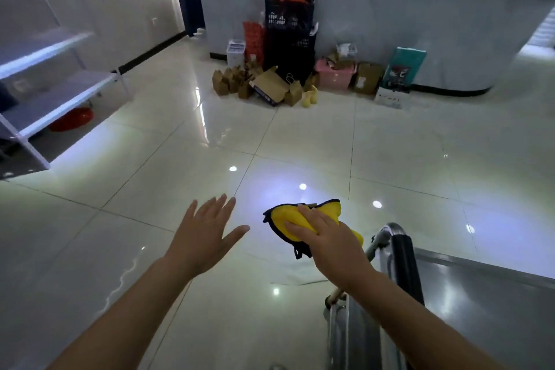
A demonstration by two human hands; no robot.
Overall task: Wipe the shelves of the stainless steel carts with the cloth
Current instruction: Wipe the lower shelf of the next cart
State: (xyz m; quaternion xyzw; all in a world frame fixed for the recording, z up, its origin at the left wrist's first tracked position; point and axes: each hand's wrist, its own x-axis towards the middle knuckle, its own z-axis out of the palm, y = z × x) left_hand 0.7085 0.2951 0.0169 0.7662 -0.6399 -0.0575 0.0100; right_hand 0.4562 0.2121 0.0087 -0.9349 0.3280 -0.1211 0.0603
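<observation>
Meanwhile the right hand (327, 237) is gripping a crumpled yellow cloth with dark edging (288, 221), fingers curled over it, in the air just left of the stainless steel cart's (486, 303) black-padded handle (404, 261). The left hand (207, 234) is hovering above the glossy tiled floor (390, 144), fingers spread straight, holding nothing. By the far counter, a stacked black plastic crate (289, 27) is overflowing with dark and orange items; an open cardboard box (268, 85) is lying beside it.
</observation>
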